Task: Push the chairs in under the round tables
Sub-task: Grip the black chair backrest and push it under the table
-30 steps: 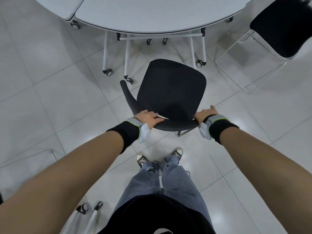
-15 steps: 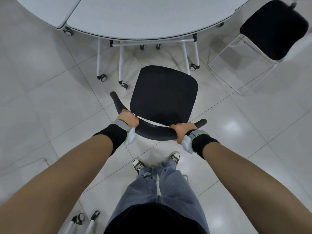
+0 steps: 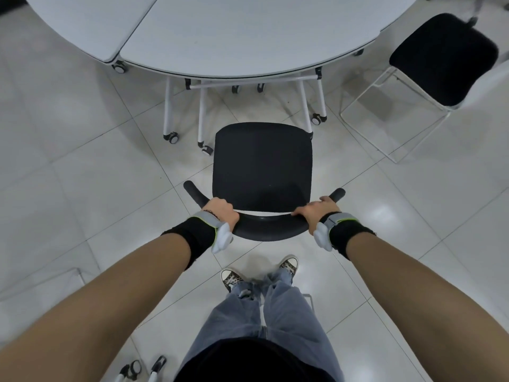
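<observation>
A black chair [image 3: 261,164] stands square in front of me, its seat facing the white round table [image 3: 248,34]. The seat's front edge sits just short of the table's rim, beside the table's castered legs [image 3: 169,117]. My left hand [image 3: 221,210] grips the left part of the chair's curved black backrest [image 3: 264,230]. My right hand [image 3: 316,212] grips the right part of the same backrest. Both wrists wear black bands with grey devices.
A second black chair [image 3: 443,57] on a white wire frame stands at the right, away from the table. A neighbouring table section [image 3: 77,23] joins at the upper left. More caster legs [image 3: 132,369] show at the bottom left. My feet [image 3: 259,274] stand behind the chair on white tiles.
The chair has turned from angled to square with the table. Both hands shifted along the backrest to its two sides, and the view moved closer to the table.
</observation>
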Motion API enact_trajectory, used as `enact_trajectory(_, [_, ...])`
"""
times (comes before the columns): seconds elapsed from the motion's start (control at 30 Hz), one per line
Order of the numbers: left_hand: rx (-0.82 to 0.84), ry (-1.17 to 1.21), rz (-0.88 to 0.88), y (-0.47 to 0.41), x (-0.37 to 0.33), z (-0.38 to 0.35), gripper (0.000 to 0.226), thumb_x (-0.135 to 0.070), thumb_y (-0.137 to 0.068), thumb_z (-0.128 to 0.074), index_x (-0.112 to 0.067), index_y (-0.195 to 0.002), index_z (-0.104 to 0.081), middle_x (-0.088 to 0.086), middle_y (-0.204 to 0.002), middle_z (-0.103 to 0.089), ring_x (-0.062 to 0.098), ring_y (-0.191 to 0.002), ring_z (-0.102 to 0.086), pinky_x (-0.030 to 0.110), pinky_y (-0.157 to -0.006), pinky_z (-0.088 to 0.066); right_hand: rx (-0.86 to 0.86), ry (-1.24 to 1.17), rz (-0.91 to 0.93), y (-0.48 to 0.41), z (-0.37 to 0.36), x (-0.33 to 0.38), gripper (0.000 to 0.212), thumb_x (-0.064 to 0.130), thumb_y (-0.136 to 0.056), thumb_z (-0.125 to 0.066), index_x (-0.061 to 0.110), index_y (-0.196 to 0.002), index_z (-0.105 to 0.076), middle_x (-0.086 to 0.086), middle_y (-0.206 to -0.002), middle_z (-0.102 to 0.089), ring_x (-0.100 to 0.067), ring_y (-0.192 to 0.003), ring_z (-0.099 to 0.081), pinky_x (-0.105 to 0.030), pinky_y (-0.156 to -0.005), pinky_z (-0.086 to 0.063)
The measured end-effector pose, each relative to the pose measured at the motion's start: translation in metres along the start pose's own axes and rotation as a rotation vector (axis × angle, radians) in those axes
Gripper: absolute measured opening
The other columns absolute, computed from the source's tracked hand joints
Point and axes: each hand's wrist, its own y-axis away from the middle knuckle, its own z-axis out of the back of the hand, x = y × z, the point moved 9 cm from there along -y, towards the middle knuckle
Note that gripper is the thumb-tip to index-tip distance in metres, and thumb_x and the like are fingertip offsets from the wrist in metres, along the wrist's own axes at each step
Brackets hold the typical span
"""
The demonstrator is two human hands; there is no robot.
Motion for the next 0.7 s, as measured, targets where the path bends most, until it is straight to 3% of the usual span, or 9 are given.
enact_trajectory(0.03, [0.001,-0.012,-0.018,-0.002,-0.004,0.001,0.025,-0.029,-0.076,-0.059,-0.029,-0.098,-0.071,-0.006,-0.083,-0.067,0.013,-0.063,-0.059,0.023,-0.055,-0.040,0.013,-0.024,-0.018,0.003,0.002,-0.004,0.065,0.028,-0.068,-0.063,0.043,-0.130,-0.047,0.002,-0.120,-0.062,-0.023,-0.116,-0.052,-0.042,-0.108,-0.026])
enact_trajectory(0.1, [-0.001,-0.026,-0.030,-0.006,-0.007,-0.002,0.028,-0.029,-0.079,-0.056,-0.024,-0.104,-0.069,-0.002,-0.093,-0.069,0.018,-0.074,-0.064,0.026,-0.062,-0.042,0.037,-0.090,-0.034,0.008,0.003,-0.002,0.056,0.029,-0.072,-0.059,0.039,-0.126,-0.051,0.003,-0.119,-0.062,-0.022,-0.118,-0.052,-0.048,-0.114,-0.018])
enact_trajectory(0.2, [-0.022,0.071,-0.050,-0.009,-0.009,-0.005,0.043,-0.039,-0.074,-0.059,-0.020,-0.112,-0.063,0.005,-0.104,-0.069,0.027,-0.092,-0.066,0.030,-0.073,-0.046,-0.022,-0.223,-0.006,0.016,0.007,0.021,0.045,0.033,-0.067,-0.061,0.036,-0.112,-0.058,0.008,-0.098,-0.065,-0.019,-0.094,-0.060,-0.046,-0.106,-0.034])
enact_trajectory(0.27, [-0.012,0.107,-0.013,-0.006,-0.011,-0.006,0.047,-0.041,-0.073,-0.058,-0.024,-0.117,-0.057,0.005,-0.112,-0.065,0.030,-0.102,-0.062,0.043,-0.089,-0.047,-0.065,-0.277,0.023,0.018,0.008,0.043,0.044,0.039,-0.066,-0.063,0.034,-0.110,-0.058,0.008,-0.097,-0.066,-0.019,-0.090,-0.061,-0.041,-0.099,-0.040])
enact_trajectory(0.33, [0.036,0.175,0.057,-0.004,-0.005,-0.010,0.044,-0.037,-0.084,-0.052,-0.026,-0.127,-0.052,0.006,-0.128,-0.057,0.035,-0.123,-0.048,0.066,-0.105,-0.024,-0.068,-0.295,0.041,0.014,0.008,0.064,0.049,0.036,-0.068,-0.066,0.032,-0.115,-0.057,0.004,-0.104,-0.067,-0.021,-0.098,-0.062,-0.037,-0.097,-0.041])
enact_trajectory(0.37, [0.056,0.241,0.074,-0.006,0.001,-0.012,0.045,-0.037,-0.089,-0.048,-0.025,-0.133,-0.048,0.007,-0.137,-0.050,0.036,-0.132,-0.038,0.070,-0.106,-0.012,-0.060,-0.296,0.049,0.012,0.009,0.072,0.052,0.033,-0.067,-0.067,0.031,-0.118,-0.057,0.002,-0.107,-0.067,-0.022,-0.101,-0.062,-0.036,-0.094,-0.042])
enact_trajectory(0.43, [0.060,0.342,0.101,-0.009,0.015,-0.016,0.047,-0.040,-0.096,-0.039,-0.024,-0.140,-0.043,0.007,-0.148,-0.039,0.034,-0.140,-0.024,0.068,-0.108,-0.002,-0.032,-0.277,0.065,0.008,0.010,0.080,0.061,0.030,-0.063,-0.067,0.028,-0.122,-0.054,0.001,-0.110,-0.066,-0.024,-0.102,-0.062,-0.034,-0.089,-0.045])
enact_trajectory(0.57, [0.053,0.446,0.179,-0.017,0.032,-0.028,0.059,-0.050,-0.097,-0.018,-0.019,-0.142,-0.040,0.008,-0.149,-0.038,0.030,-0.143,-0.016,0.047,-0.117,0.001,-0.084,-0.257,0.073,0.009,0.012,0.076,0.066,0.031,-0.060,-0.062,0.035,-0.126,-0.052,0.004,-0.110,-0.067,-0.023,-0.098,-0.063,-0.033,-0.085,-0.050])
enact_trajectory(0.7, [0.065,0.245,0.075,-0.024,0.017,-0.028,0.048,-0.041,-0.097,-0.020,-0.029,-0.139,-0.040,0.001,-0.138,-0.049,0.032,-0.131,-0.035,0.062,-0.112,-0.002,-0.105,-0.241,0.089,0.004,0.013,0.075,0.066,0.032,-0.055,-0.060,0.040,-0.120,-0.053,0.008,-0.099,-0.068,-0.022,-0.086,-0.065,-0.029,-0.075,-0.049])
